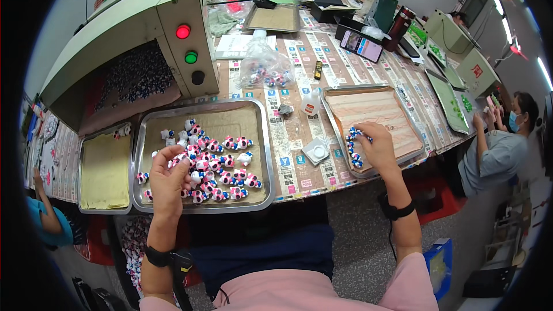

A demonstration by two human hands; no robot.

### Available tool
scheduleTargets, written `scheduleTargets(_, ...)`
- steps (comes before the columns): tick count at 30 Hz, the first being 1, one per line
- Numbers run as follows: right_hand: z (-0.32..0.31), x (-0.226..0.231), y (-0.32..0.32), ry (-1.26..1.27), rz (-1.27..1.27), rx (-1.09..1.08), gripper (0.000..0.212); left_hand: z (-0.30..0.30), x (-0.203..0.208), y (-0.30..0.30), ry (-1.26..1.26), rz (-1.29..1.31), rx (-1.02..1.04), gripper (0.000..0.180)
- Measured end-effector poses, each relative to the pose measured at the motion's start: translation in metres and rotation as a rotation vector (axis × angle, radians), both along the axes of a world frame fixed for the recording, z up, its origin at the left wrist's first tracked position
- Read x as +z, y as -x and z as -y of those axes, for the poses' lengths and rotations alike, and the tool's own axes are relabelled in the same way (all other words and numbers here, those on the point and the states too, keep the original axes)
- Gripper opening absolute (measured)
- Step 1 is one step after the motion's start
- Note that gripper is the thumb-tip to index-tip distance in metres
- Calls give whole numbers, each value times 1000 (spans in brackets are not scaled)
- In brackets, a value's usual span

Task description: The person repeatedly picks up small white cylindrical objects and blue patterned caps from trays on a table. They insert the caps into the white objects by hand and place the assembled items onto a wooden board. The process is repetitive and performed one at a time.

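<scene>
My left hand [169,179] is over a metal tray [266,155] on the left, its fingers curled toward the thumb. What they hold, if anything, is hidden. Around it lie many small white toy figurines [219,194] with pink or blue parts, some in rows, others heaped. At a second, lined tray [374,103] on the right, my right hand [378,145] pinches a small blue-and-white figurine [358,132]. More blue-and-white figurines [353,152] form a line along that tray's left side, just below the fingertips.
A machine [190,80] with red and green lights stands at the left, beside a yellow-lined tray [105,173]. Between the trays are a white bottle [311,102] and a small white dish [316,150]. A bagged lot of figurines [268,72], a phone [361,45] and co-workers are farther off.
</scene>
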State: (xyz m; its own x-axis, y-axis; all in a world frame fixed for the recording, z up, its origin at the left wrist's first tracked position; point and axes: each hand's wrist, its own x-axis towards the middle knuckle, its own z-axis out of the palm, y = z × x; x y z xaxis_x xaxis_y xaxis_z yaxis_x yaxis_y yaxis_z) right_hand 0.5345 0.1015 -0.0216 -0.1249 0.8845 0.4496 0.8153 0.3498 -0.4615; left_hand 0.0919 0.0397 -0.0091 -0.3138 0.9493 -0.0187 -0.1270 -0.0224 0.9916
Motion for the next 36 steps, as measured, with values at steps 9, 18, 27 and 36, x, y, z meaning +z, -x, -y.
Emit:
scheduleTargets(9,3,6,1,102,45,-50,13,33,35,-33,186,819,-372,38)
scheduleTargets(18,51,24,27,659,-1009,131,18,55,21,-86,349,844,-645,18)
scheduleTargets(27,65,19,54,785,-1122,268,27,62,17,-101,374,877,-639,27)
scheduleTargets(36,44,18,78,320,-348,138,20,67,-1,-90,405,920,-733,34)
